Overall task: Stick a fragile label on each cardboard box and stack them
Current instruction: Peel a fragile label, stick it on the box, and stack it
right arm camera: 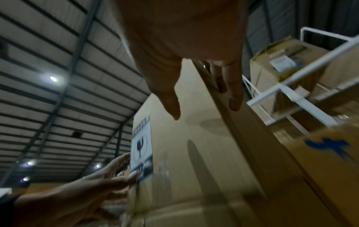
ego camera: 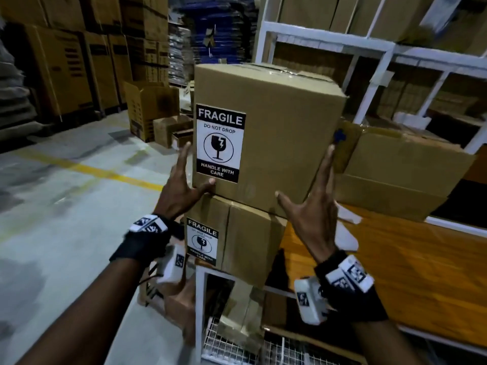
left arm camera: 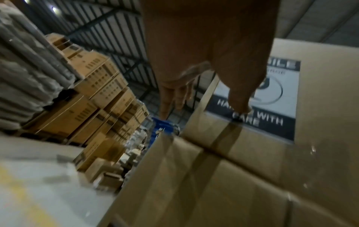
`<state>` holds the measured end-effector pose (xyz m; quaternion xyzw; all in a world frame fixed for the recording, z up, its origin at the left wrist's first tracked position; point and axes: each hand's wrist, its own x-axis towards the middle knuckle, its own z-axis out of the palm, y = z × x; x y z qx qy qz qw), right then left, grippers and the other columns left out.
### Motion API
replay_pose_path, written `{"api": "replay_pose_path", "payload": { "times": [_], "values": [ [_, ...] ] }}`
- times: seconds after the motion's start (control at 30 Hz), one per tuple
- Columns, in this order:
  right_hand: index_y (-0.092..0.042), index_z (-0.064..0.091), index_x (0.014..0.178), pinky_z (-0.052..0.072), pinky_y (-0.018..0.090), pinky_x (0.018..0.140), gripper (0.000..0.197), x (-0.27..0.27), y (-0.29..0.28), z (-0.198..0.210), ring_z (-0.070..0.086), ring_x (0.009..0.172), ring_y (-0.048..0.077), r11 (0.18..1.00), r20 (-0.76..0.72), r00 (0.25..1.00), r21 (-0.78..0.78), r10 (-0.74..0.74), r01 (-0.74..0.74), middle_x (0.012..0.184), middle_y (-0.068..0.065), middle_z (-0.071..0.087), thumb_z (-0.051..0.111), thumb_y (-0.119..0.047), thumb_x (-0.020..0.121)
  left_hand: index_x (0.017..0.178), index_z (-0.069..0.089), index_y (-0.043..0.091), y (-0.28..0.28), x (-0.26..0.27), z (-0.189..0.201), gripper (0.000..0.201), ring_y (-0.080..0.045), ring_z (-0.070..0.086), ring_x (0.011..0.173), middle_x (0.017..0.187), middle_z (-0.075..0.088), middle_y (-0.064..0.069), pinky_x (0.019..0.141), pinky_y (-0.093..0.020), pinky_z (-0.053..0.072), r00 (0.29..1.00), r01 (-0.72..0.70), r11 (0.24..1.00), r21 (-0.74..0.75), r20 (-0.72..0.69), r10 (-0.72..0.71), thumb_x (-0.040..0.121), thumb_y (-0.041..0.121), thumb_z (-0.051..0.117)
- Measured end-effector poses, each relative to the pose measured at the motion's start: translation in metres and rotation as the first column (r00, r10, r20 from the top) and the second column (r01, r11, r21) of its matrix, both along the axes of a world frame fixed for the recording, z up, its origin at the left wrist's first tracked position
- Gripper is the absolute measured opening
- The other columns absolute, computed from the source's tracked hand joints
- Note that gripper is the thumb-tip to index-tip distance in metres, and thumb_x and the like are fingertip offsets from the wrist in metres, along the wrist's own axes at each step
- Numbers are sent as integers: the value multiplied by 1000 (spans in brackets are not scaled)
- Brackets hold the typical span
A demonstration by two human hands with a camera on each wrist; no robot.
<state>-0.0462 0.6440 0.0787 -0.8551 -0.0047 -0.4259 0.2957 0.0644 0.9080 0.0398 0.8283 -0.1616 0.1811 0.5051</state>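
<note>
A brown upper box (ego camera: 279, 133) sits on a lower box (ego camera: 250, 238), and each bears a black-and-white fragile label (ego camera: 220, 143) (ego camera: 202, 241) on its front. My left hand (ego camera: 181, 185) lies with straight fingers along the upper box's left edge, its thumb on the bottom corner near the label (left arm camera: 258, 98). My right hand (ego camera: 313, 204) is spread at the box's right front edge (right arm camera: 194, 153), fingers straight along the right side. Neither hand curls round anything.
A white metal rack (ego camera: 369, 43) holding more cartons stands behind and to the right, with a larger carton (ego camera: 400, 169) next to the stack. An orange surface (ego camera: 421, 272) lies at lower right. Stacked cartons (ego camera: 66, 61) line the far left beyond a grey floor with a yellow line (ego camera: 92, 169).
</note>
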Motion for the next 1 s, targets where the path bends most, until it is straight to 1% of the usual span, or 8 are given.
{"api": "replay_pose_path", "payload": {
  "times": [0.13,0.23,0.33,0.47,0.7,0.8,0.9,1.0],
  "values": [
    [-16,-8,159,36,10,86,129,-8,12,-64,27,133,10,999,-123,992,48,-1,7,163,-6,1,88,-30,74,144,30,44,-9,-12,-36,76,-29,57,121,135,60,-4,94,-46,50,989,-92,994,64,-109,99,79,71,59],
    [-11,-4,159,18,1,91,124,-6,13,-77,19,131,-6,995,-130,991,103,13,1,165,4,3,87,-22,75,137,47,34,-16,-14,-38,59,-27,63,108,122,67,-3,86,-39,53,985,-168,985,39,-42,170,86,57,67],
    [-17,-4,160,18,-6,97,120,-2,0,-82,28,143,11,993,-112,994,117,15,-2,166,6,13,83,-10,77,133,51,35,-18,-13,-42,56,-23,68,100,114,71,3,83,-38,55,988,-152,988,36,-18,153,84,56,69],
    [-21,0,160,43,34,109,119,-2,-22,-85,45,138,30,992,-126,992,122,-6,21,163,1,22,84,-11,77,125,54,33,-25,-13,-46,53,-20,70,96,110,72,4,82,-41,56,990,-137,990,19,-24,137,81,56,71],
    [-18,9,160,40,38,112,111,5,-31,-89,38,144,30,986,-182,983,161,-20,50,159,12,34,84,-19,79,107,47,26,-29,-7,-48,51,-27,71,90,104,74,-4,73,-45,58,990,-136,990,44,-35,137,79,62,69],
    [-16,9,160,40,40,113,107,3,-36,-90,36,145,26,993,-192,981,111,-8,30,161,9,32,82,-23,82,124,43,29,-32,-16,-45,56,-31,68,100,118,69,-7,79,-44,56,988,-147,983,106,-29,151,84,64,61],
    [-17,9,160,42,42,112,105,-8,-42,-90,36,145,23,997,-193,981,80,8,7,161,8,32,81,-24,83,146,31,15,-49,-44,-46,76,-33,48,127,148,40,-15,89,-47,50,960,-276,957,92,83,269,89,52,64],
    [-20,11,160,49,43,105,102,-30,-53,-94,38,144,23,1000,-207,978,16,14,-11,159,8,35,79,-31,84,145,32,8,-80,-88,-55,75,-27,39,133,152,30,-17,94,-39,47,946,-250,968,31,219,237,89,44,68]
  ]
}}
